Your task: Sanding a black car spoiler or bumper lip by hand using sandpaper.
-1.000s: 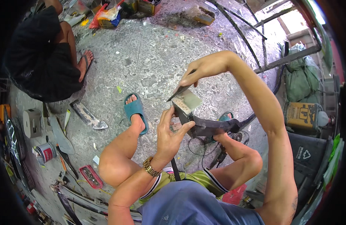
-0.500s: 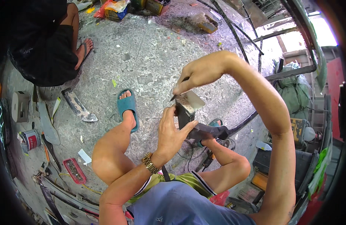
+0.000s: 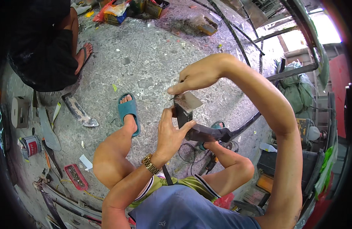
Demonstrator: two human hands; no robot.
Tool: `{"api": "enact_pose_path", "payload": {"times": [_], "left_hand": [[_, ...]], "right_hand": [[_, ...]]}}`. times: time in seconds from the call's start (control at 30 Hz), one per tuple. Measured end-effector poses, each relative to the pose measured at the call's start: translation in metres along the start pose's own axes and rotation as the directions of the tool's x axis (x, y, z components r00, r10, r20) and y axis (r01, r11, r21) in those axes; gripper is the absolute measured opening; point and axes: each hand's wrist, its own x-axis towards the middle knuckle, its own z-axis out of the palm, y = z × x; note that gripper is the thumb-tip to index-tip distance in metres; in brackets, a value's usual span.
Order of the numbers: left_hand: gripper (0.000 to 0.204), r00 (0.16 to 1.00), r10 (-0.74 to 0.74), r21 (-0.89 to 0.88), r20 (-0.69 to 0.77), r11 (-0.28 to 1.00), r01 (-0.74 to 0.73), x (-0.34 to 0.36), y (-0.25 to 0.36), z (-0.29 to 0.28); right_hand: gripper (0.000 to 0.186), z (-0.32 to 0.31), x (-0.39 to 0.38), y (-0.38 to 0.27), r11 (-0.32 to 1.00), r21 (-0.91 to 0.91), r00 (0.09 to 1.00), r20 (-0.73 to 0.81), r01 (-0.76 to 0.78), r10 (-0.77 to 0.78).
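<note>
The left hand (image 3: 167,135) holds the long black part (image 3: 208,133) near mid-view, thumb and fingers clasped around its left end, the body running toward 4 o'clock. At 12 o'clock from that end, above a pale flat plate (image 3: 192,101), the right hand (image 3: 198,79) curls its partly hidden fingers; I cannot tell what they grip. Toward 8 o'clock, a red tray (image 3: 84,186) sits on the floor (image 3: 153,53).
</note>
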Motion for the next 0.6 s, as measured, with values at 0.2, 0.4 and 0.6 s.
{"api": "enact_pose_path", "payload": {"times": [0.2, 0.4, 0.6], "left_hand": [[0.052, 1.0, 0.013, 0.005, 0.002, 1.0, -0.013, -0.001, -0.001, 0.002], [0.055, 1.0, 0.022, 0.002, 0.016, 1.0, -0.022, -0.001, -0.002, 0.002], [0.062, 0.999, 0.004, 0.009, 0.041, 1.0, -0.004, -0.002, -0.003, 0.001]], "right_hand": [[0.083, 0.004, -0.003, 0.001, 0.998, 0.02, 0.998, -0.022, 0.062, -0.061], [0.08, 0.011, -0.003, 0.009, 0.993, 0.027, 0.993, -0.041, 0.111, -0.11], [0.083, 0.009, 0.001, 0.012, 1.0, -0.006, 0.999, -0.042, 0.004, -0.004]]}}
